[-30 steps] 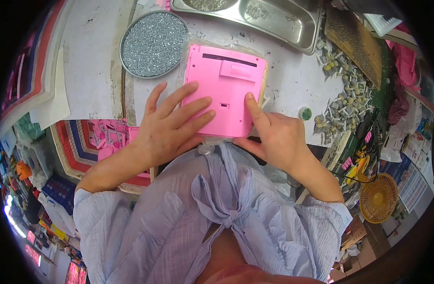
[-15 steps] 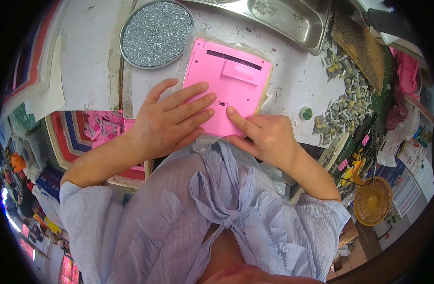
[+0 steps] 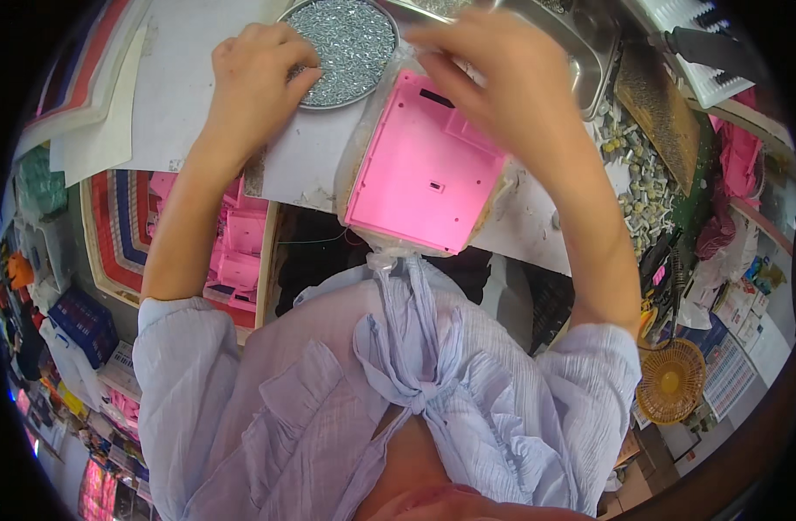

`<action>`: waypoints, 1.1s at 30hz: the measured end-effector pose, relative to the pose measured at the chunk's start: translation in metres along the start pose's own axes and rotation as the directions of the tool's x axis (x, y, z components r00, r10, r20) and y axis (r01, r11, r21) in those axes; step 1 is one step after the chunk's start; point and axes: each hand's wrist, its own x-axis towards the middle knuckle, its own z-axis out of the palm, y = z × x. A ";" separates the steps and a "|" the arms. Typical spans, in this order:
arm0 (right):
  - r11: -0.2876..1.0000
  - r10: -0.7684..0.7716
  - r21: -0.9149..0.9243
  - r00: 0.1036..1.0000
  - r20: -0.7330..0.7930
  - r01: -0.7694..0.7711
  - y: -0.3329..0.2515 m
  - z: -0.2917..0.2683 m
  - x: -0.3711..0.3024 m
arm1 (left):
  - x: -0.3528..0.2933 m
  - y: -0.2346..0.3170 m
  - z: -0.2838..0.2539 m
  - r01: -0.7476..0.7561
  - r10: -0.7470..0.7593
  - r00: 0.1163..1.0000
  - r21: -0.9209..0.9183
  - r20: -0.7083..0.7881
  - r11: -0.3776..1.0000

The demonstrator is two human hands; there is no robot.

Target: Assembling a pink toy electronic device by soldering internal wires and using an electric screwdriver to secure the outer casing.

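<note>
My left hand (image 3: 260, 87) is at the left rim of a round metal dish (image 3: 396, 54) heaped with small silver screws (image 3: 346, 48). Its fingers curl inward with the thumb over the screws; whatever they may pinch is hidden. Above the upper right of a flat pink plastic housing (image 3: 415, 165) is my right hand (image 3: 511, 78). Motion smears its fingertips, which point toward the dish's right side. The housing has a dark slot, a small central cutout and several holes. It rests on a clear plastic-wrapped pad (image 3: 356, 165) at the table's near edge, with neither hand visibly holding it.
A steel tray (image 3: 602, 65) stands at the far right. Beside it lie a brown board (image 3: 654, 104) and many small grey-white parts (image 3: 645, 187). Pink plastic pieces (image 3: 241, 234) fill a striped-lined box at left. A yellow basket (image 3: 671, 382) is at lower right.
Both hands have left the pink housing and moved away from me: the left to the screw dish, the right past the housing's far edge. The dish and housing appear shifted in view.
</note>
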 end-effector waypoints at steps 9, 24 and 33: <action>0.922 -0.126 -0.327 0.958 0.257 0.209 0.027 0.093 0.098 | -0.004 -0.011 0.010 0.111 -0.122 0.988 -0.108 -0.100 0.988; 0.982 -0.042 -0.179 0.996 0.082 0.057 0.024 0.053 0.084 | 0.014 0.050 0.003 -0.049 0.098 0.993 -0.537 0.063 0.842; 0.969 0.208 0.091 0.957 0.202 -0.230 0.042 -0.045 -0.066 | 0.032 0.074 -0.010 -0.385 0.378 0.916 0.021 0.136 0.923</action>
